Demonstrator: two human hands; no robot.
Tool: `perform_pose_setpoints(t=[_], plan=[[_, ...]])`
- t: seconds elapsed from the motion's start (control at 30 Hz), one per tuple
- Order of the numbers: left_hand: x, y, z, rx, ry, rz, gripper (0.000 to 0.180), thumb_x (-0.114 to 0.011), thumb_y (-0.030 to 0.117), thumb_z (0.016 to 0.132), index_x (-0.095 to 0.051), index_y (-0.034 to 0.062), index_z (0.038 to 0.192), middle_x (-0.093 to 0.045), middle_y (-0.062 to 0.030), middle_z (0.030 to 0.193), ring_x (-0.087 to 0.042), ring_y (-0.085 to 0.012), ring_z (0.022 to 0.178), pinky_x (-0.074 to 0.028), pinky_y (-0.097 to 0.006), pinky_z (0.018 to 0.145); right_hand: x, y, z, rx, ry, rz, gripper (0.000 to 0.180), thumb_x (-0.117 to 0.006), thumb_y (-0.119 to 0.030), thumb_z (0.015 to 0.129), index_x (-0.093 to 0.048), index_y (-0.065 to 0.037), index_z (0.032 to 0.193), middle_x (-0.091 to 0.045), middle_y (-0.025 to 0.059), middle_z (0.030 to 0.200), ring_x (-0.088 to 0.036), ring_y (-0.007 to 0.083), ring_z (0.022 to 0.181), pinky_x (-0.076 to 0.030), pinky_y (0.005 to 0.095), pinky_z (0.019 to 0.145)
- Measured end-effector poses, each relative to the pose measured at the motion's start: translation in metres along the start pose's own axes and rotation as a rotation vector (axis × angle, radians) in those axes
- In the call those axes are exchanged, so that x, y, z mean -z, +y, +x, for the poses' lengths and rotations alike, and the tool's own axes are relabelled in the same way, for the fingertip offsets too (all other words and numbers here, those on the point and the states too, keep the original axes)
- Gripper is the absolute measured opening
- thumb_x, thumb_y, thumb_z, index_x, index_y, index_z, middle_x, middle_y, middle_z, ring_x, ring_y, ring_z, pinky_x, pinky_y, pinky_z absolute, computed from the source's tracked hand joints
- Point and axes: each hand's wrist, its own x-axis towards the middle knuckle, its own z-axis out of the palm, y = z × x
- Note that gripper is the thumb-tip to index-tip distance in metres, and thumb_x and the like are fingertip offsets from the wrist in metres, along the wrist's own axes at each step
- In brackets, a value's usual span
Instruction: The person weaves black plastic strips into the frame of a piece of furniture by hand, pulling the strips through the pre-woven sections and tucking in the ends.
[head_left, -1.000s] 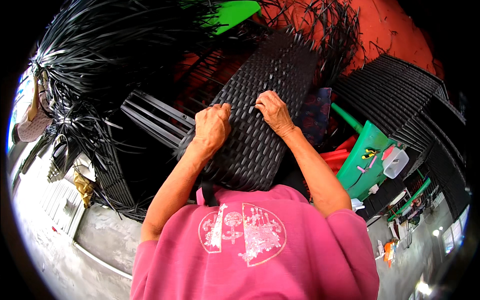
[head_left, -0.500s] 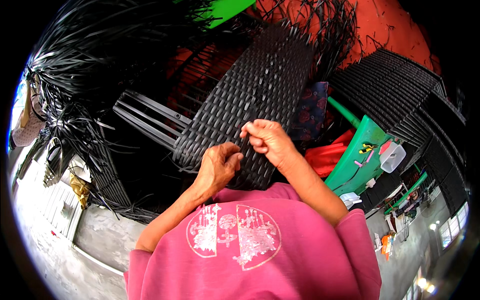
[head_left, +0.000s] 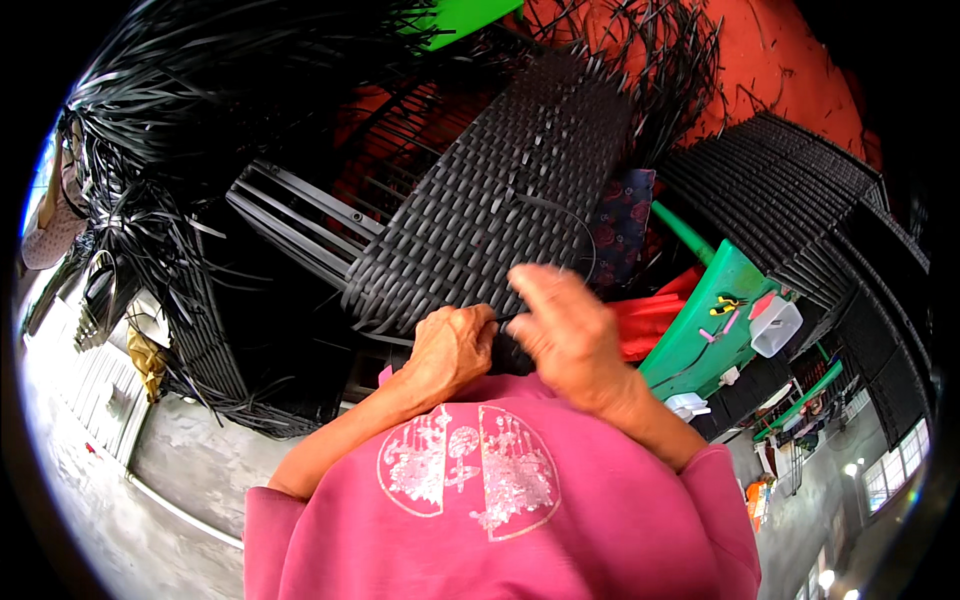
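Observation:
A long black woven rattan panel (head_left: 500, 200) leans away from me, its near end at my chest. My left hand (head_left: 452, 346) is closed in a fist at the panel's near edge, gripping a black strand there. Blurred with motion just beside it, my right hand (head_left: 565, 325) has its fingers pinched on what looks like the same strand. A thin black strand (head_left: 560, 215) loops loose across the weave above my right hand. My pink shirt (head_left: 500, 490) fills the lower middle.
Bundles of loose black strips (head_left: 160, 130) hang at the left. Grey metal frame bars (head_left: 300, 225) lie beside the panel. A green table (head_left: 715, 330) with small tools stands at the right, more woven black panels (head_left: 800, 200) behind it. Concrete floor (head_left: 90, 480) lies lower left.
Both hands have come down from the middle of the panel to its near edge at my chest and closed together. The right hand is now moving fast.

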Motion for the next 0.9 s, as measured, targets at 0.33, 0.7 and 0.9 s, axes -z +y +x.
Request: perform_pose_setpoints(t=[0.33, 0.7, 0.9], plan=[[0.054, -0.036, -0.048, -0.059, -0.080, -0.016, 0.007, -0.059, 0.008, 0.083, -0.061, 0.0024, 0.079, -0.060, -0.0169, 0.065, -0.061, -0.0361, 0.065, -0.048, -0.042, 0.059, 0.057, 0.095, -0.037, -0.243, -0.263, -0.486, 0.005, -0.063, -0.009, 0.076, -0.064, -0.005, 0.079, -0.062, 0.0088, 0.083, -0.060, 0.0257, 0.077, -0.051, 0.0359, 0.064], [0.050, -0.027, -0.057, -0.143, -0.006, -0.078, 0.005, -0.062, 0.006, 0.079, -0.059, 0.0024, 0.078, -0.061, -0.0148, 0.070, -0.062, -0.0347, 0.065, -0.048, -0.040, 0.055, 0.030, 0.065, -0.041, -0.045, -0.305, -0.169, 0.008, -0.060, -0.010, 0.080, -0.065, -0.005, 0.081, -0.065, 0.0096, 0.079, -0.063, 0.0278, 0.071, -0.052, 0.0367, 0.064], [0.029, -0.021, -0.048, -0.244, -0.024, -0.034, 0.005, -0.058, 0.004, 0.078, -0.057, 0.0026, 0.074, -0.060, -0.0164, 0.069, -0.060, -0.0363, 0.064, -0.048, -0.042, 0.057, -0.016, 0.009, -0.018, 0.185, -0.374, -0.141, 0.012, -0.065, -0.020, 0.078, -0.065, -0.009, 0.083, -0.066, 0.0034, 0.080, -0.062, 0.0201, 0.078, -0.050, 0.0339, 0.061]])
